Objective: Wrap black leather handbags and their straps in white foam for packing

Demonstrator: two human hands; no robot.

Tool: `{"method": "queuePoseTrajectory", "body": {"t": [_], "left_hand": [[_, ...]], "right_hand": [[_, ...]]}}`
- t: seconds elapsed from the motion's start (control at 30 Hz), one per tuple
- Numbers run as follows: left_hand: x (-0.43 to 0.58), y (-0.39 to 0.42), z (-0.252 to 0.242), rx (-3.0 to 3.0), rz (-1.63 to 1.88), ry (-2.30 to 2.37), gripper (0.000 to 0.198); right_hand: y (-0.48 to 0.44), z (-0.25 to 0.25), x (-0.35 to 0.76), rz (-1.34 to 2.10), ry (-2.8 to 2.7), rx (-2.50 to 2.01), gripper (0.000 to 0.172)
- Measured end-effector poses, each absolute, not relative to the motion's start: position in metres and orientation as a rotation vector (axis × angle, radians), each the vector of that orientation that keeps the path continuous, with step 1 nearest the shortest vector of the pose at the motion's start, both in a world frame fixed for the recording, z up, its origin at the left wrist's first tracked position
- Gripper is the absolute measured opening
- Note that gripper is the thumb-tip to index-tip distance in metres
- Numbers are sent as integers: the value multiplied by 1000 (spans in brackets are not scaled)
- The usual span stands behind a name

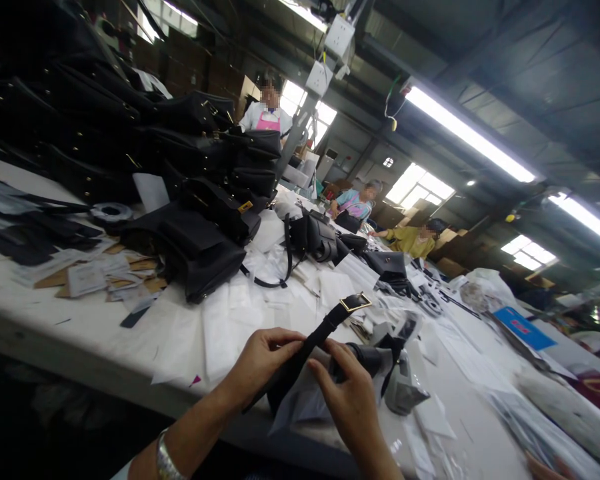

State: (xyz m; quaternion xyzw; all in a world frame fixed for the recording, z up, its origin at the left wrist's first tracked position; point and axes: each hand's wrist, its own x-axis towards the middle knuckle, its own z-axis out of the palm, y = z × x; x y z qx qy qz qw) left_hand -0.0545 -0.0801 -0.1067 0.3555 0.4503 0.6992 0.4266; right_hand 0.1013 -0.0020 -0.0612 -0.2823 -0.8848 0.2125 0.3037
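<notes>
Evidently left hand (265, 357) pinches black strap (321, 331) above table's (93, 323) near edge; right hand (350, 383) close against it — cannot tell grip. Blue sheet's (523, 328) red print blurred, yellow label (245, 207) unreadable — too small.

High beyond my right hand (353, 393), a tube light (473, 133) glares white, and a window (419, 183) beneath it burns out. Beyond my left hand (264, 361), black bags (195, 247) sink into dimness. Farther off, detail softens, and my view smears toward its edges.
</notes>
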Motion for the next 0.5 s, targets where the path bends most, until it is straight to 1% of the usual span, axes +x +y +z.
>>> {"method": "queuePoseTrajectory", "body": {"t": [0.17,0.27,0.37,0.5], "left_hand": [[-57,-80,-101,1006,1751,1167,22],[-63,-82,-96,1056,1678,1152,21],[-68,-80,-90,1036,1603,1120,17],[-67,-70,-86,1005,1617,1094,12]], "right_hand": [[-8,-61,103,513,-2348,-838,29],[-6,-64,106,528,-2378,-845,30],[-2,-66,107,514,-2362,-843,32],[-1,-63,105,524,-2339,-814,33]]}}
